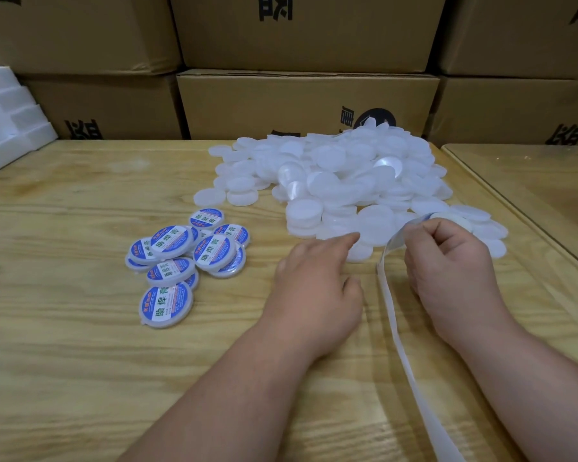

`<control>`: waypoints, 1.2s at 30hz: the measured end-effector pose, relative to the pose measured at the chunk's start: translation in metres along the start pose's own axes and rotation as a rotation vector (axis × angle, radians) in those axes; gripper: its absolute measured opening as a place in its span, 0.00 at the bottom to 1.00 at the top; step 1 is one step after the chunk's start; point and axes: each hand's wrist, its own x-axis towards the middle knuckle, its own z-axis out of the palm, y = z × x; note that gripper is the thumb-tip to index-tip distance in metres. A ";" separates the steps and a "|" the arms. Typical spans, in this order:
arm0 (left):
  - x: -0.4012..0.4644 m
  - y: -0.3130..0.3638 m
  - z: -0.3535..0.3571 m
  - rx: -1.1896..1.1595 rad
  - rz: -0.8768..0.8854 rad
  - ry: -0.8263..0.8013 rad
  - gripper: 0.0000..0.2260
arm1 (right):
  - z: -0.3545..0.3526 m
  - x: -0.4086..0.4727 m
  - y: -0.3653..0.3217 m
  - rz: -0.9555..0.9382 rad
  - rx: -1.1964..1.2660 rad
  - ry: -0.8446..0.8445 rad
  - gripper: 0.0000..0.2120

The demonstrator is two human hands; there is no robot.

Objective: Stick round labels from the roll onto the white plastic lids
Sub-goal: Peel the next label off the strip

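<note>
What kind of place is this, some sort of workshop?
Probably a small packing or storage room. Stacked cardboard boxes line the wall behind a wooden table, which carries a heap of plain white lids and a smaller pile of labelled lids: hand-labelling work.

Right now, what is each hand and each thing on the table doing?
left hand: open, reaching toward the plain lids
right hand: fingers curled, holding the label strip
label strip: trails off toward the bottom edge
plain lids: heaped, unlabelled
labelled lids: piled, blue labels on
</note>
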 end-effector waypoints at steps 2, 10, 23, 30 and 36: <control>0.000 0.000 -0.001 0.013 -0.013 0.012 0.26 | 0.001 0.000 0.000 -0.016 0.014 -0.014 0.09; 0.000 -0.001 0.002 0.108 -0.057 0.044 0.14 | 0.003 -0.004 0.002 -0.114 -0.183 -0.020 0.04; 0.003 -0.003 0.003 0.016 -0.104 0.120 0.09 | 0.001 -0.006 -0.002 -0.040 -0.407 -0.045 0.13; 0.003 0.001 -0.001 -0.288 -0.093 0.211 0.10 | -0.001 -0.006 -0.005 0.031 -0.226 -0.150 0.12; 0.000 0.007 -0.004 -0.462 -0.023 0.249 0.06 | -0.001 -0.008 -0.007 0.050 -0.202 -0.206 0.11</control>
